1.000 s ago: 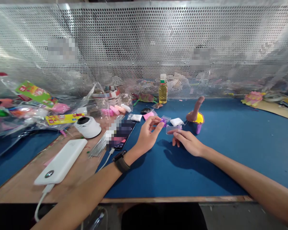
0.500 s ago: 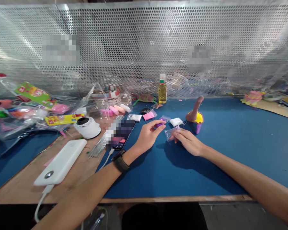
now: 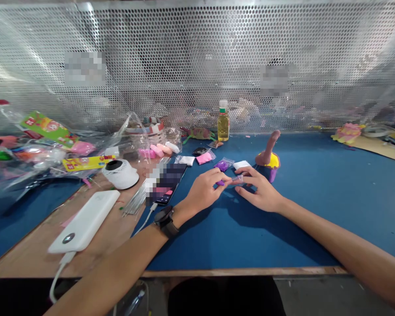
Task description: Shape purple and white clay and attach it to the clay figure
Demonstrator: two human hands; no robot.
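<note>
My left hand is closed, with a small lump of purple clay between its fingers. Its fingertips also meet one end of a small clear plastic bag with something brownish-pink inside. At the bag's other end are the fingers of my right hand, its thumb held apart below. Just behind lie a bag of purple clay and a white packet, the latter partly covered by my right fingers. To the right stands a clay figure with a brown upright stalk, yellow middle and purple base.
A pink packet, a white packet and a bottle of yellow liquid stand or lie farther back. Leftward are a phone, thin wires, a white power bank and bagged clay. Perforated metal closes the back.
My left hand has moved slightly down and right with the purple clay, meeting the clear bag. My right thumb has come away from the bag, and its other fingers have spread.
</note>
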